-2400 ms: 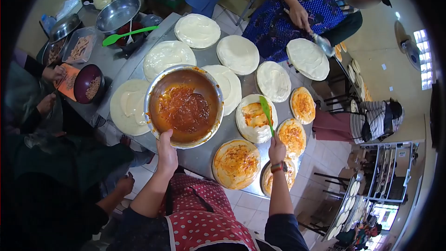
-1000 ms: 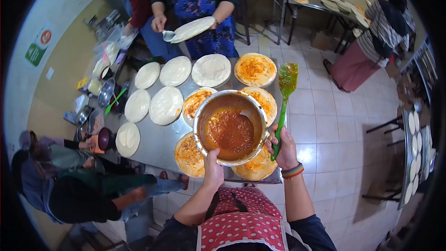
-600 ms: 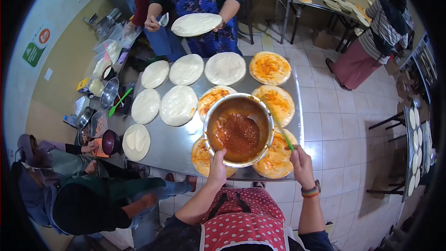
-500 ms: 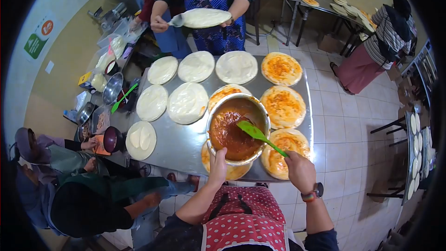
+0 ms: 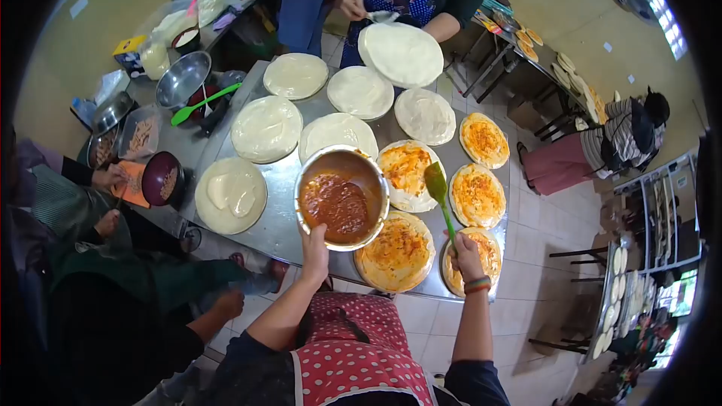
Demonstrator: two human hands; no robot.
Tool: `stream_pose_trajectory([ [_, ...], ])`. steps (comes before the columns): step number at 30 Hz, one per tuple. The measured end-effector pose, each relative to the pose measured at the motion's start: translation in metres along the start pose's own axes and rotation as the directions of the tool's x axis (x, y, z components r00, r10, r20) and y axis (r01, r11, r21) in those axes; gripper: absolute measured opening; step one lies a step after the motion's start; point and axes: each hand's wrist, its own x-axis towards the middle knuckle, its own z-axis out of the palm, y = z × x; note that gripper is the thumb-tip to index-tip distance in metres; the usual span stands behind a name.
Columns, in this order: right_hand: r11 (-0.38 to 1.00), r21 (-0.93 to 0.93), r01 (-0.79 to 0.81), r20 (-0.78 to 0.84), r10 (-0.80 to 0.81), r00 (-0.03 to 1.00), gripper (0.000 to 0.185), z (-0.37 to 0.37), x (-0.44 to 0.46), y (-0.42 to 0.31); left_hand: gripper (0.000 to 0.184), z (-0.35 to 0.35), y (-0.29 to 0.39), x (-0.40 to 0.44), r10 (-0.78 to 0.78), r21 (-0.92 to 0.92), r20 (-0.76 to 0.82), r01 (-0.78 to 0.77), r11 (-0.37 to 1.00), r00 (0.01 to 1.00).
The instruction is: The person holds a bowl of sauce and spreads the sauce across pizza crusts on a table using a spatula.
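My left hand [image 5: 315, 254] grips the near rim of a round metal bowl [image 5: 359, 163], tilted towards me, with chunky red sauce [image 5: 335, 207] inside. My right hand [image 5: 465, 254] is closed around the handle of a green spatula [image 5: 436, 183]. Its sauce-smeared head is over the right edge of a partly sauced dough round [image 5: 406, 171]; contact is unclear. Another sauced round [image 5: 395, 252] lies right of the bowl. More sauced rounds [image 5: 478, 195] line the table's right side, one partly behind my right hand. Pale-coated rounds [image 5: 267, 129] lie farther left.
Across the metal table [image 5: 282, 188], a person holds a dough round [image 5: 401, 55] and a spreading tool [image 5: 383, 16]. On the left stand a steel bowl [image 5: 183, 79], another green spatula [image 5: 203, 104] and a dark bowl [image 5: 163, 178], with people working nearby. Side tables hold more rounds.
The bowl has moved left over the table. The green spatula has come out of the bowl to a dough round on its right. Across the table, the person's held round is tipped more upright.
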Motion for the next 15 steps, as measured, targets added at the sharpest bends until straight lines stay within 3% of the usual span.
stream_pose_trajectory([
  [1,0.931,-0.341,0.132,-0.144,-0.190,0.971,0.031,-0.009,0.028,0.020,0.044,-0.002,0.006,-0.002,-0.002,-0.014,-0.005,0.002,1.000,1.000],
  [2,0.737,-0.650,0.184,-0.210,-0.407,0.889,0.032,-0.013,0.043,0.033,0.040,-0.006,0.011,-0.005,-0.006,-0.033,-0.059,0.004,0.999,0.998],
  [3,0.733,-0.656,0.179,-0.210,-0.406,0.890,0.032,-0.011,0.043,0.039,0.037,-0.010,0.016,-0.008,-0.015,-0.048,-0.112,0.009,0.999,0.994],
  [5,0.461,-0.887,0.011,-0.251,-0.503,0.827,0.032,0.003,0.043,0.054,0.040,-0.018,0.030,-0.015,-0.014,-0.076,-0.068,0.008,0.997,0.998],
  [6,0.485,-0.868,-0.107,-0.307,-0.355,0.883,0.031,0.029,0.021,0.038,0.040,-0.020,0.038,-0.019,-0.036,-0.128,-0.069,0.027,0.991,0.997],
  [7,0.421,-0.906,-0.034,-0.227,-0.417,0.880,0.031,0.032,0.018,0.061,0.041,-0.024,0.042,-0.023,-0.065,-0.179,-0.072,0.051,0.983,0.995],
  [9,0.440,-0.897,0.044,-0.163,-0.422,0.892,0.029,0.055,-0.008,0.055,0.042,-0.032,0.043,-0.029,-0.096,-0.227,-0.105,0.070,0.971,0.990],
  [10,0.438,-0.880,0.184,-0.100,-0.549,0.830,0.027,0.052,-0.007,0.059,0.041,-0.037,0.044,-0.035,-0.089,-0.231,-0.110,0.062,0.971,0.990],
  [11,0.425,-0.888,0.175,-0.088,-0.532,0.842,0.027,0.051,-0.004,0.046,0.041,-0.039,0.049,-0.036,-0.062,-0.231,-0.109,0.036,0.972,0.992],
  [14,0.506,-0.859,0.075,-0.274,-0.578,0.768,0.028,0.033,0.043,0.023,0.039,-0.049,0.054,-0.052,-0.063,-0.246,-0.136,0.028,0.969,0.989],
  [15,0.489,-0.868,0.085,-0.255,-0.586,0.769,0.028,0.028,0.056,0.019,0.038,-0.052,0.051,-0.057,-0.058,-0.219,-0.131,0.029,0.975,0.990],
])
